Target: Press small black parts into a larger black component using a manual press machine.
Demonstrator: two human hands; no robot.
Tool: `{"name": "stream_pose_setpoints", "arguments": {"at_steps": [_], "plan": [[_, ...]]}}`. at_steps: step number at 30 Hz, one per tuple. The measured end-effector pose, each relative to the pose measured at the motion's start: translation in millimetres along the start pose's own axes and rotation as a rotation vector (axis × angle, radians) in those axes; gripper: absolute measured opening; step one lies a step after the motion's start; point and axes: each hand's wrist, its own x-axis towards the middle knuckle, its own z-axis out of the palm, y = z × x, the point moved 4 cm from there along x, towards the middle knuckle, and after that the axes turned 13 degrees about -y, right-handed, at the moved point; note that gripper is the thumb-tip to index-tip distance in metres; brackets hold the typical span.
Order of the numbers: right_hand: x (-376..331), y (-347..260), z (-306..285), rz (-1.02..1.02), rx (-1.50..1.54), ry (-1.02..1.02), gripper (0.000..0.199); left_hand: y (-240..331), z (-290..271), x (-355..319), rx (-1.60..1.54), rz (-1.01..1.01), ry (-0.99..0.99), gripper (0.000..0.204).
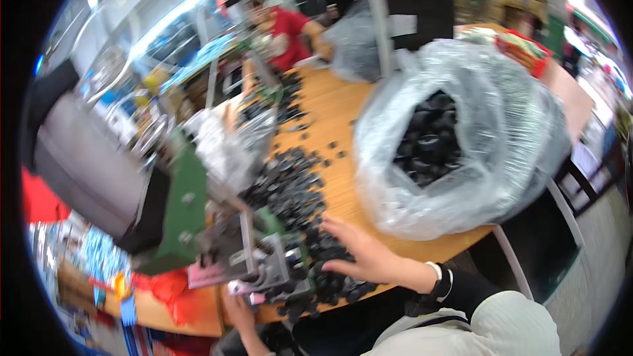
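Near table edge point(448, 244), right fingers point(344, 231) (parts point(290, 188) alongside)

Bench point(339, 109), wood-toned, bearing a loose heap of small black parts point(290, 181). Green-and-grey machine point(181, 207), at left. Right hand point(366, 255), fingers spread, at the heap's near end; contact unclear. Left hand point(240, 313), beside the machine's lower metalwork point(267, 260), partly hidden. Clear plastic bag point(389, 191), large, open-mouthed, holding black pieces point(430, 138). Co-worker point(290, 36) in red, far end.

Co-worker point(289, 38) in red — background, black chair point(537, 254), crumpled red plastic point(173, 296)
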Motion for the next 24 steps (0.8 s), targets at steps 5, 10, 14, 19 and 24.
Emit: {"name": "stream_pose_setpoints", "arguments": {"at_steps": [5, 10, 14, 19, 24], "plan": [[-89.9, 41.3, -140.6, 0.303, -0.564, 0.625, 0.061, 51.3, -9.9, -11.0, 0.188, 0.334, 0.055, 0.036], [-147.9, 61.5, -214.4, 0.621, -0.887, 0.844, 0.103, 27.9, -2.9, -64.2, -0.110, 0.171, 0.451, 0.036], [-163.9, 117.6, -259.8, 0.961, -0.911, 0.940, 0.123, 158.9, -22.9, -135.5, 0.091, 0.249, 0.700, 0.025], [-207.4, 152.7, -335.4, 0.770, -0.275, 0.908, 0.106, 271.3, -9.0, -123.7, -0.056, 0.636, 0.414, 0.025], [-199.1, 200.9, -336.3, 0.380, 0.523, 0.907, 0.038, 372.1, 54.9, -35.2, -0.576, 0.512, -0.247, 0.074]]}}
